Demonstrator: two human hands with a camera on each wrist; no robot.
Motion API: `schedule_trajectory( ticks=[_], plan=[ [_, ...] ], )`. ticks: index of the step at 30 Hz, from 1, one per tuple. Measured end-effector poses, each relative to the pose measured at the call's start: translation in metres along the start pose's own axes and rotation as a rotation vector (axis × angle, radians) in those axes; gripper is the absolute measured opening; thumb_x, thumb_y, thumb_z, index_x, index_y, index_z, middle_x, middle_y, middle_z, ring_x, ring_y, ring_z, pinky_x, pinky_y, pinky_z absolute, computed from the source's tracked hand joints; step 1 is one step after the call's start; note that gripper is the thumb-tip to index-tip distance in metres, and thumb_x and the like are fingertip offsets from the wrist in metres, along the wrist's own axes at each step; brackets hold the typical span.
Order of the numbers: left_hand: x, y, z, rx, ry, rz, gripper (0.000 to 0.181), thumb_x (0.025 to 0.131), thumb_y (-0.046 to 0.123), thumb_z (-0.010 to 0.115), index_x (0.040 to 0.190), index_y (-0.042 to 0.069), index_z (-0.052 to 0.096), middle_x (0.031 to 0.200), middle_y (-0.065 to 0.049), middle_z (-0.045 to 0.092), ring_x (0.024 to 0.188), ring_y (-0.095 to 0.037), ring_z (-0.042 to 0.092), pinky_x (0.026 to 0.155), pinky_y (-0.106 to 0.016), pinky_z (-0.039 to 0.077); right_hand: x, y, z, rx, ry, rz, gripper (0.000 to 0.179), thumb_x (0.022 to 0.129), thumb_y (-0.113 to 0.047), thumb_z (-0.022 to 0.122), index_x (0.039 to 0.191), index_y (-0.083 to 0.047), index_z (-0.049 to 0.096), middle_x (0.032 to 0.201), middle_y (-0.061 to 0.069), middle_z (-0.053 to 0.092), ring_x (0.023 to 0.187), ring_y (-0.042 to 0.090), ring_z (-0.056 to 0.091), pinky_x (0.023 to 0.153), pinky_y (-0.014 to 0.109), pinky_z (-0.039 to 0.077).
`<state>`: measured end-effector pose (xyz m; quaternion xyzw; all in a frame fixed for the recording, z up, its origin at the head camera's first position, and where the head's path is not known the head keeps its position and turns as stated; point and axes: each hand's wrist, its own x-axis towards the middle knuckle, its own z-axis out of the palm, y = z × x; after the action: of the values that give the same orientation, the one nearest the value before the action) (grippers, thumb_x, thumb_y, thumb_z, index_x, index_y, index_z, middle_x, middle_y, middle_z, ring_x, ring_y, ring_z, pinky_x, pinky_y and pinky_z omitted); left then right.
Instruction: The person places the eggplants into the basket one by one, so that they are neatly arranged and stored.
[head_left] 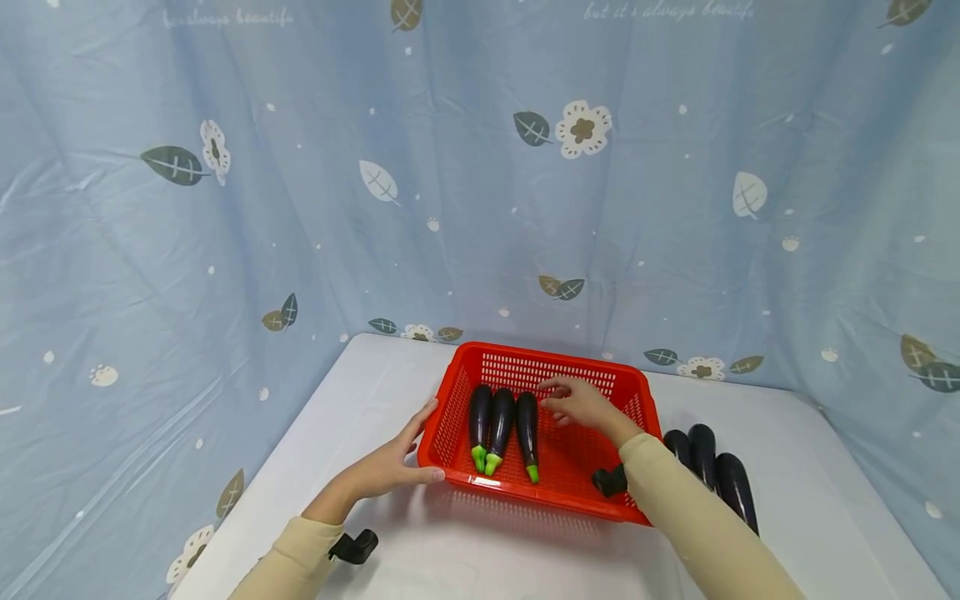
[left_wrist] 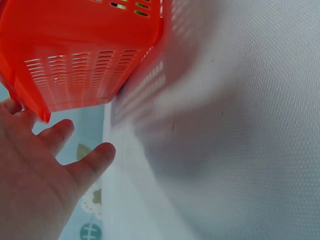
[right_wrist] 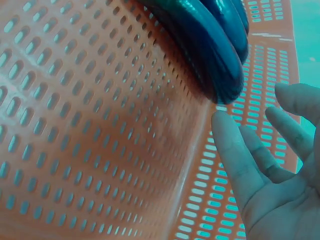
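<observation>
Three dark purple eggplants with green stem ends lie side by side in the left half of a red plastic basket (head_left: 555,493); the rightmost eggplant (head_left: 527,429) is slightly apart from the other two. My right hand (head_left: 576,404) hovers inside the basket just right of that eggplant, fingers spread and holding nothing. In the right wrist view the fingertips (right_wrist: 222,125) are close to the eggplants' (right_wrist: 220,75) rounded ends. My left hand (head_left: 390,468) is at the basket's left front corner, fingers extended along the rim and thumb by the front edge.
Several more eggplants (head_left: 735,487) lie on the white table (head_left: 817,500) right of the basket, partly behind my right sleeve (head_left: 690,508). A blue patterned curtain (head_left: 480,208) hangs behind and along the sides of the table.
</observation>
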<state>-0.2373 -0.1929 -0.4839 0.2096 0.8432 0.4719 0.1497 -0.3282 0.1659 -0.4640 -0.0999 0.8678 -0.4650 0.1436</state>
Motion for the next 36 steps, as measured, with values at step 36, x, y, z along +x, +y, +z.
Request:
schedule_trajectory(
  ticks=[36],
  plan=[
    [0.001,-0.003,-0.001,0.015,-0.006,0.000,0.110,0.087,0.041,0.078,0.165,0.024,0.003,0.171,-0.002,0.002,0.155,-0.035,0.014,0.117,-0.058,0.033,-0.027,0.004,-0.047,-0.044,0.109,-0.060,0.041,0.103,-0.017,0.061,0.142,-0.003,0.057,0.119,0.022,0.063,0.081,0.027,0.069,0.080,0.048,0.061]
  ],
)
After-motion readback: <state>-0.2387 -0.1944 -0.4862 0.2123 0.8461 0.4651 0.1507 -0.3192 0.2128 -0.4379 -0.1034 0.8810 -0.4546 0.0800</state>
